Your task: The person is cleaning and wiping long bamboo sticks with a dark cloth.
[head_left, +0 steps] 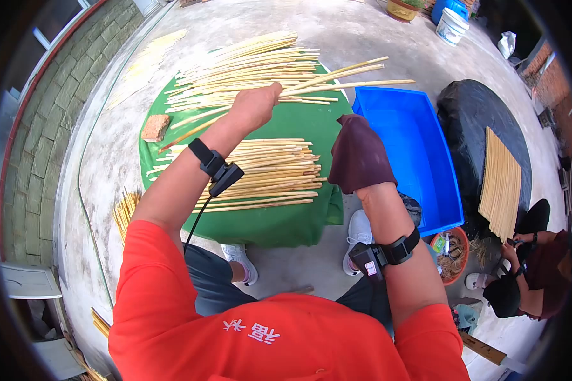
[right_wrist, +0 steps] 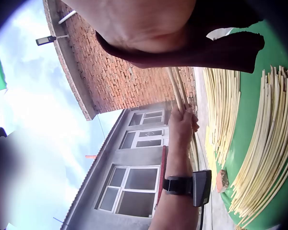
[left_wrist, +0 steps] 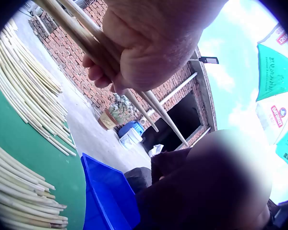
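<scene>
My left hand (head_left: pixel 255 106) grips a few long pale stalks (head_left: pixel 368 84) raised over the green-covered table (head_left: pixel 235 232). The stalks slant across my body, and their far ends point right. In the left wrist view, fingers of the left hand (left_wrist: pixel 149 52) curl around them. A maroon cloth (head_left: pixel 362 152) is bunched over my right hand (right_wrist: pixel 149 24) and hides its fingers; the stalk ends stand above the cloth. Beneath the left hand lies a near bundle of stalks (head_left: pixel 273 168), with a far bundle (head_left: pixel 241 73) behind it.
A blue plastic tub (head_left: pixel 403 127) stands right of the table. A brick (head_left: pixel 155 128) sits at the cloth's left edge. Further right, another person (head_left: pixel 540 279) handles a flat row of stalks (head_left: pixel 501 184) over black sheeting (head_left: pixel 470 105). An orange basin (head_left: pixel 452 257) is near my right arm.
</scene>
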A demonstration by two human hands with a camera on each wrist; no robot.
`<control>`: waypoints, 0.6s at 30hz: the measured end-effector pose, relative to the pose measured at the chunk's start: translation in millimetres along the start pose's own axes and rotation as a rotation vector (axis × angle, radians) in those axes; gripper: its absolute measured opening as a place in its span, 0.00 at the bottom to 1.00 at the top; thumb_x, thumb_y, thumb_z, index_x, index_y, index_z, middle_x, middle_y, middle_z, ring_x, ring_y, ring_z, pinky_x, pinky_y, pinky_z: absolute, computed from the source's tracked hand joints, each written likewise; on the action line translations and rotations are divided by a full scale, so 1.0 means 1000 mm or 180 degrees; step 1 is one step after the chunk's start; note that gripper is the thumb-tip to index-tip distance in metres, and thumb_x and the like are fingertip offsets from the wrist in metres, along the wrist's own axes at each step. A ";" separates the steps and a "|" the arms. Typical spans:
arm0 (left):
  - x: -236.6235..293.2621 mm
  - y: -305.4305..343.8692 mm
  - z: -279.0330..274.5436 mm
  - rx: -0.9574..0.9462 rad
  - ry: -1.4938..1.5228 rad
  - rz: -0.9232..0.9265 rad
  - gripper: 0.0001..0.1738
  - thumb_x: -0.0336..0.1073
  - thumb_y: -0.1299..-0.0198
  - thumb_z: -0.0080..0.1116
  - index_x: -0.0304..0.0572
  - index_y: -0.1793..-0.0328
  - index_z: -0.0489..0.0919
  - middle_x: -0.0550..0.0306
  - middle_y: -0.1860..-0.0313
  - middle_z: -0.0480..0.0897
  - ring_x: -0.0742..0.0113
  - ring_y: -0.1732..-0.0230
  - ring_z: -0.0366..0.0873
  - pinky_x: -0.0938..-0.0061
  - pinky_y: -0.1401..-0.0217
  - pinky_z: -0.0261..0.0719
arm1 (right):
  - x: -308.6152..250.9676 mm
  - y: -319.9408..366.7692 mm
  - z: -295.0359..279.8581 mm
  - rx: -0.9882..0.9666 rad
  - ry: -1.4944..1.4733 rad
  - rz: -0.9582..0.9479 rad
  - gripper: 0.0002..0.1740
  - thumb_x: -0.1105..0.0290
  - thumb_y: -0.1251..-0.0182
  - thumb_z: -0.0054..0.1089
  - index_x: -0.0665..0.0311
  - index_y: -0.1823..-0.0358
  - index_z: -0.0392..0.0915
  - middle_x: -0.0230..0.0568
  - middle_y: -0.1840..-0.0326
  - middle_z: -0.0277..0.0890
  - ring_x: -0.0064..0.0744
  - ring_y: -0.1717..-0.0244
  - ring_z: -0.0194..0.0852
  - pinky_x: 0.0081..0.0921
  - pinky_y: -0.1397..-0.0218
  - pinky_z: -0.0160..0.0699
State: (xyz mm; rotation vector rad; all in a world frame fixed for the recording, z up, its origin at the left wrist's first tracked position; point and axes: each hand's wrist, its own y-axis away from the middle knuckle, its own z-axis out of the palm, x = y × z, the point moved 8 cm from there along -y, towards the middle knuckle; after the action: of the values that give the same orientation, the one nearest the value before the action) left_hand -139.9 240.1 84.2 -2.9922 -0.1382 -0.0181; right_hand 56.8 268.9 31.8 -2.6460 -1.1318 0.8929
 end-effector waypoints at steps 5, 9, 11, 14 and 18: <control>0.070 0.054 -0.020 -0.1091 0.3379 -0.0308 0.07 0.34 0.37 0.47 0.40 0.58 0.71 0.57 0.77 0.75 0.70 0.77 0.72 0.77 0.76 0.68 | -0.059 0.011 -0.026 0.0122 -0.2347 0.0419 0.17 0.72 0.43 0.54 0.69 0.53 0.66 0.38 0.67 0.73 0.26 0.67 0.72 0.20 0.64 0.69; 0.130 0.072 -0.027 -0.1088 0.4635 -0.0352 0.10 0.34 0.35 0.42 0.38 0.61 0.74 0.63 0.79 0.72 0.79 0.81 0.67 0.84 0.81 0.64 | -0.100 0.024 -0.059 0.0055 0.0417 -0.0427 0.10 0.67 0.40 0.53 0.64 0.61 0.74 0.45 0.63 0.75 0.34 0.62 0.75 0.24 0.62 0.71; 0.135 0.076 -0.004 -0.1350 0.4499 -0.0363 0.11 0.35 0.34 0.41 0.39 0.63 0.74 0.63 0.79 0.73 0.79 0.81 0.68 0.85 0.82 0.65 | -0.083 0.024 -0.054 0.0982 -0.0242 -0.0740 0.11 0.66 0.40 0.55 0.64 0.59 0.73 0.46 0.64 0.75 0.36 0.60 0.76 0.25 0.64 0.73; 0.143 0.083 0.002 -0.1504 0.4888 -0.0227 0.13 0.38 0.34 0.42 0.39 0.65 0.74 0.61 0.77 0.74 0.78 0.80 0.70 0.84 0.83 0.66 | -0.062 0.027 -0.024 -0.0524 -0.5591 0.1375 0.16 0.64 0.38 0.49 0.69 0.54 0.70 0.51 0.60 0.73 0.41 0.80 0.74 0.34 0.93 0.68; 0.144 0.100 0.004 -0.1299 0.5021 -0.0126 0.12 0.40 0.35 0.45 0.38 0.59 0.72 0.58 0.74 0.75 0.76 0.79 0.71 0.84 0.78 0.69 | -0.059 0.019 -0.050 -0.0841 -0.4739 0.1654 0.12 0.65 0.39 0.51 0.67 0.61 0.71 0.44 0.64 0.77 0.32 0.70 0.75 0.27 0.71 0.76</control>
State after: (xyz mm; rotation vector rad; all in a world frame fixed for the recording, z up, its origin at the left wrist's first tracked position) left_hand 12.4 155.4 68.1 -2.3215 0.0112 -2.4015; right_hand 64.8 219.7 93.5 -2.1513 -0.5711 3.2237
